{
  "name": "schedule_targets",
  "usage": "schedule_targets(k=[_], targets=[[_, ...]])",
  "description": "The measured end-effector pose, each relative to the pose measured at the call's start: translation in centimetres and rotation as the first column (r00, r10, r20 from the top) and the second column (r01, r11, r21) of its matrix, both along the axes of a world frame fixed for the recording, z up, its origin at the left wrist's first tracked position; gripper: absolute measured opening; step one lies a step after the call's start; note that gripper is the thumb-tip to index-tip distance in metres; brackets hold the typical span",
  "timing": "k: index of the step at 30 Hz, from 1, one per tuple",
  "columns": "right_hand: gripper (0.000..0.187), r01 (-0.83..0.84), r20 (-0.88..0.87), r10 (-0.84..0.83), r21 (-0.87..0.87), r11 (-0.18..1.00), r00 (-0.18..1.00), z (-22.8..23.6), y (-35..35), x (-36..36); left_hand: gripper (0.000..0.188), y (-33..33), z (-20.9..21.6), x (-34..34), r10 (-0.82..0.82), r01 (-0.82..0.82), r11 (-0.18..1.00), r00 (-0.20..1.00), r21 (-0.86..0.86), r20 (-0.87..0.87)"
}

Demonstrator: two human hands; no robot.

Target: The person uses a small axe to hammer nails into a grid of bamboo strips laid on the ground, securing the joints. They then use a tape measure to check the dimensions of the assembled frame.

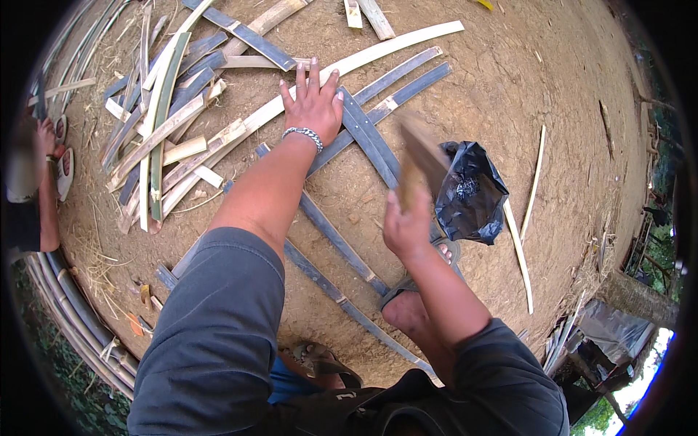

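Observation:
My left hand [313,109] lies flat with fingers apart, pressing on a pale split bamboo strip [396,42] and the end of a dark strip [367,138] that crosses other dark bamboo strips [342,251] on the ground. My right hand [407,229] is closed round the wooden handle of a tool with a broad brown head or blade [423,149]. Motion blurs this tool, so its exact kind cannot be told. It is raised right of the crossed strips. Beside it sits an open black plastic bag [472,207] with small shiny pieces inside, seemingly nails.
A heap of split bamboo pieces [160,123] lies at left. Another person's arm [48,185] shows at the far left edge. Long bamboo poles [80,312] run along the lower left. My sandalled foot [448,253] is near the bag. A thin pale strip [518,254] lies at right.

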State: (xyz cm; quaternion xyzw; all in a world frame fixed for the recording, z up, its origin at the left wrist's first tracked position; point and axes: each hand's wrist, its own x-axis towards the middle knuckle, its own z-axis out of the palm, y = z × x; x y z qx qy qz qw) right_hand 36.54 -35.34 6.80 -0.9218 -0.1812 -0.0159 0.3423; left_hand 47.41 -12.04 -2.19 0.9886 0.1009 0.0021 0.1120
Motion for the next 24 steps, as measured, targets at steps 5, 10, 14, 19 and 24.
schedule_targets(k=[5,10,14,19,24], targets=[[0.043,0.16,-0.463,-0.221,-0.168,0.973,0.858,1.0,1.5,0.6,0.055,0.2,0.2,0.0,0.014,-0.014,1.0,0.999,0.0,-0.029],[0.049,0.07,-0.292,-0.037,0.103,0.992,0.956,-0.9,1.8,-0.7,0.055,0.2,0.0,0.0,0.011,-0.011,1.0,1.0,-0.003,-0.001],[0.048,0.04,-0.544,-0.141,-0.194,0.98,0.827,-0.2,2.8,0.5,0.055,0.3,0.1,0.0,0.017,-0.017,1.0,0.999,0.011,-0.039],[0.047,0.054,-0.079,-0.043,0.141,0.989,0.996,-0.4,2.2,-1.5,0.056,0.1,0.4,0.1,0.011,-0.011,1.0,0.999,0.006,-0.033],[0.043,0.016,-0.472,-0.079,-0.137,0.99,0.878,0.4,2.3,-0.5,0.055,0.3,0.4,0.0,0.024,-0.024,1.0,0.999,0.013,-0.043]])
